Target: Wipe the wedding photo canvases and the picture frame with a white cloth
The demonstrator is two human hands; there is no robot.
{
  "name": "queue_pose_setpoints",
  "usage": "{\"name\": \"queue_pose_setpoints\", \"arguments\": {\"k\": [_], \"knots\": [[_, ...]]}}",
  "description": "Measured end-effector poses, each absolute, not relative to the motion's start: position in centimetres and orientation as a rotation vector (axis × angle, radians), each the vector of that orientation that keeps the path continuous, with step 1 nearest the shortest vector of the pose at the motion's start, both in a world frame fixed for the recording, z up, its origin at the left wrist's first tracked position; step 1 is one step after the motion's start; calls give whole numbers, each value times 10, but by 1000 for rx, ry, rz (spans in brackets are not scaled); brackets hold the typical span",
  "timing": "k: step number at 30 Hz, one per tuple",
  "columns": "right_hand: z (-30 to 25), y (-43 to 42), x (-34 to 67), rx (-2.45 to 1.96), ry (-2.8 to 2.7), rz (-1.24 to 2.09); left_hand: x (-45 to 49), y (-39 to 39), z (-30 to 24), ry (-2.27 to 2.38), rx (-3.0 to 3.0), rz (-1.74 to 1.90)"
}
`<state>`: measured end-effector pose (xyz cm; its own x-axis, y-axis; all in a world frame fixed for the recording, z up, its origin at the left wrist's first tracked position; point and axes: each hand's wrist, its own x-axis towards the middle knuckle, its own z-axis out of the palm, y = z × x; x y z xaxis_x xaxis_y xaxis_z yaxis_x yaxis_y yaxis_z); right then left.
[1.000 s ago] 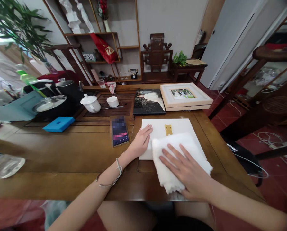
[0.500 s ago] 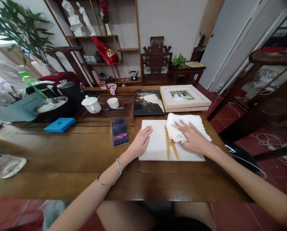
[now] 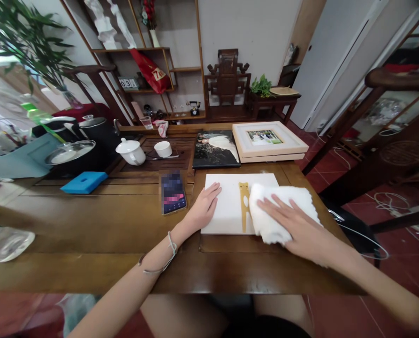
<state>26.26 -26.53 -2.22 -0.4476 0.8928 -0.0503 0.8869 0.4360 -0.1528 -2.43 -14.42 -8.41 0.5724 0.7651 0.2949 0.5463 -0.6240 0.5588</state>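
A white flat board (image 3: 226,211) with a gold fork-shaped mark (image 3: 245,206) lies on the brown wooden table (image 3: 100,234) in front of me. My left hand (image 3: 204,209) rests flat on the board's left edge, fingers stretched out. My right hand (image 3: 297,223) lies flat, fingers spread, pressing a folded white cloth (image 3: 278,211) onto the board's right part.
A phone (image 3: 173,191) lies left of the board. Behind it are a dark photo album (image 3: 216,149) and a stack of framed photos (image 3: 267,140). A tea tray holds a teapot (image 3: 131,152) and a cup (image 3: 163,149). A blue block (image 3: 84,181) and pots (image 3: 73,152) are at left.
My right hand slid the cloth from the near edge up to the board's far right, then back toward me on the right side. The left hand stayed put.
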Motion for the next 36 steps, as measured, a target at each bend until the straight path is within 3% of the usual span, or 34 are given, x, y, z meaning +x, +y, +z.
{"name": "queue_pose_setpoints", "arguments": {"k": [4, 8, 21, 31, 36], "knots": [[-26, -195, 265, -1826, -2504, 168, -25, -144, -82, 1056, 2407, 709], [-31, -164, 272, -1754, -2557, 68, -25, -144, -82, 1049, 2403, 711], [-26, -306, 269, -1427, -2777, 17, -25, -142, -86, 1042, 2406, 735], [-27, -165, 281, -1752, -2567, 191, -25, -142, -88, 1052, 2407, 753], [-30, -177, 277, -1724, -2588, 102, -24, -143, -86, 1057, 2404, 734]]}}
